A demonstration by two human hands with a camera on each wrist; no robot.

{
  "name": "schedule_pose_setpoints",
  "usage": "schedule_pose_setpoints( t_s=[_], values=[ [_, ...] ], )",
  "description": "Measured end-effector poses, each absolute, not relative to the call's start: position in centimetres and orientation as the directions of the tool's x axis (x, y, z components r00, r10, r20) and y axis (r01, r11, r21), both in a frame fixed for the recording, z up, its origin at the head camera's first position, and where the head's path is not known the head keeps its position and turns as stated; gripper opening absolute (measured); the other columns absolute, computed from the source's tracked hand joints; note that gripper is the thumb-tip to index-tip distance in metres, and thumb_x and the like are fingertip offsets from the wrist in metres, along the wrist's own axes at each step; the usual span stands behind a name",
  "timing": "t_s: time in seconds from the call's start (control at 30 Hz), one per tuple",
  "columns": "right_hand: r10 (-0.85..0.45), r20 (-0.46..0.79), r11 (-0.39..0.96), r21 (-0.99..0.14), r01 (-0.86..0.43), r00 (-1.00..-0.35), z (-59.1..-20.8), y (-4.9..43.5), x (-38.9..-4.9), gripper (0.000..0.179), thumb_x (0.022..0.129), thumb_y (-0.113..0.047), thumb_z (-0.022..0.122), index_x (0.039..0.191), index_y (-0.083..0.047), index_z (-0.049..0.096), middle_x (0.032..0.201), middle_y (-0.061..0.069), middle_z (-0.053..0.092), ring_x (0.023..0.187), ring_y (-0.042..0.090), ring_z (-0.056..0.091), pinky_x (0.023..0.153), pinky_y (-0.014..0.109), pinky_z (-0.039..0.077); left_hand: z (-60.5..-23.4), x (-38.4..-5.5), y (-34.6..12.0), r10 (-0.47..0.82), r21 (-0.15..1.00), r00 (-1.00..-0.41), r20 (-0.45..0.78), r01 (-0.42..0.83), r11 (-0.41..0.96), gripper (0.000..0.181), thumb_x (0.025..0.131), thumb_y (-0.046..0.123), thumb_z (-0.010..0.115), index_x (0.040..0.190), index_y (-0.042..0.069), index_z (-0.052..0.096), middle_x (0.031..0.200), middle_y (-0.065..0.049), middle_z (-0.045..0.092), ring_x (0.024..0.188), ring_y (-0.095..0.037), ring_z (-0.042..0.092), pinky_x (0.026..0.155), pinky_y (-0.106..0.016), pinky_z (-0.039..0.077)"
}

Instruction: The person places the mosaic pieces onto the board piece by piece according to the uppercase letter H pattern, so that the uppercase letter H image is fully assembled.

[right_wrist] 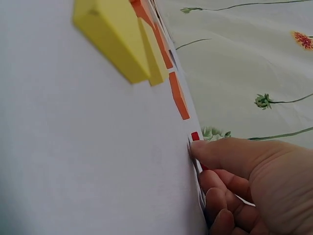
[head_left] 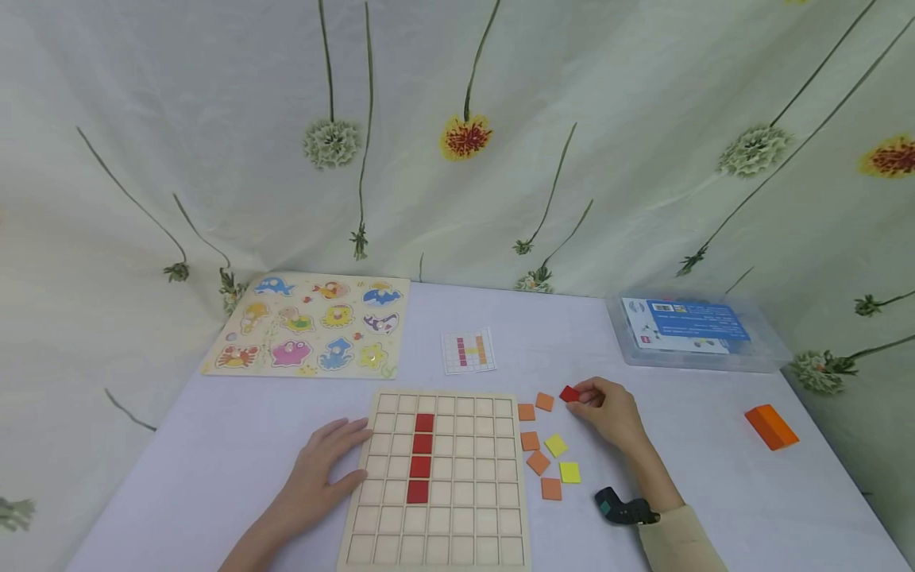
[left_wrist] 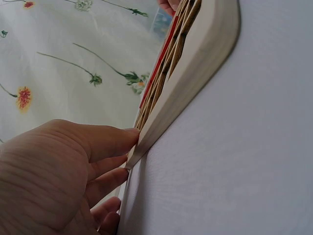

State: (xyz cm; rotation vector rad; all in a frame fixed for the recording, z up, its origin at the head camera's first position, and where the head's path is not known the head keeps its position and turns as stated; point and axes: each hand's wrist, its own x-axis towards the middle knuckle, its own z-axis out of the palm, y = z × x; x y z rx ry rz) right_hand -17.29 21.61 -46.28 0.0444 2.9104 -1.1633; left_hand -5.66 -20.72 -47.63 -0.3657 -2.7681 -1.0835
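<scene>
A wooden grid board (head_left: pixel 462 494) lies in front of me, with a column of several red square tiles (head_left: pixel 420 466) set in its cells. My left hand (head_left: pixel 318 474) rests at the board's left edge; in the left wrist view its thumb touches the side of the board (left_wrist: pixel 200 63) and the fingers are loosely extended. To the right of the board, my right hand (head_left: pixel 611 413) pinches a red square tile (head_left: pixel 569 394) between thumb and fingers, low over the table. Several orange tiles (head_left: pixel 538 462) and two yellow tiles (head_left: pixel 569 473) lie between board and right hand.
Behind the board lies a small printed card (head_left: pixel 469 351) with a coloured grid pattern. A sea-animal puzzle board (head_left: pixel 307 326) is at back left, a clear plastic box (head_left: pixel 700 361) at back right. An orange block (head_left: pixel 771 427) sits far right.
</scene>
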Motion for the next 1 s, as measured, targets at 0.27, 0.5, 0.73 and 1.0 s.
schedule_pose_setpoints(
  t_s=[0.27,0.5,0.73,1.0],
  values=[
    [0.023,-0.026,0.706,-0.707,0.035,-0.999,-45.4,21.6,-17.2,0.025,0.083,-0.012,0.075,0.104,-0.001,0.066,0.085,0.007,0.062,0.076,0.019,0.052,0.062,0.021,0.044,-47.7,-5.7,-20.7,0.172,0.648,-0.96,0.223,0.278,0.71,0.051,0.082,0.011,0.074,0.131,0.015,0.06,0.141,-0.009,0.055,0.135,-0.037,0.037,0.1,-0.07,0.029],
    [0.041,-0.041,0.698,-0.713,0.058,-0.998,-43.5,21.0,-16.3,0.026,0.082,-0.012,0.076,0.104,-0.002,0.065,0.085,0.008,0.062,0.078,0.02,0.051,0.059,0.02,0.045,-47.6,-5.6,-20.7,0.168,0.647,-0.964,0.208,0.264,0.715,0.051,0.082,0.01,0.074,0.131,0.014,0.06,0.142,-0.009,0.055,0.136,-0.037,0.036,0.101,-0.07,0.029],
    [-0.008,-0.022,0.695,-0.719,0.01,-1.0,-42.1,19.6,-14.5,0.025,0.082,-0.012,0.076,0.103,-0.003,0.065,0.083,0.006,0.06,0.077,0.019,0.05,0.058,0.019,0.043,-47.5,-5.6,-20.6,0.168,0.643,-0.963,0.211,0.266,0.718,0.051,0.082,0.01,0.074,0.131,0.013,0.06,0.141,-0.01,0.056,0.135,-0.037,0.037,0.101,-0.07,0.029],
    [-0.115,-0.015,0.64,-0.766,-0.063,-0.993,-41.3,16.7,-11.7,0.022,0.078,-0.007,0.078,0.096,-0.005,0.065,0.077,0.001,0.058,0.071,0.014,0.049,0.057,0.02,0.043,-47.6,-5.5,-20.7,0.174,0.644,-0.957,0.231,0.284,0.711,0.049,0.082,0.011,0.074,0.13,0.012,0.061,0.14,-0.01,0.056,0.134,-0.038,0.038,0.1,-0.07,0.029]
  ],
)
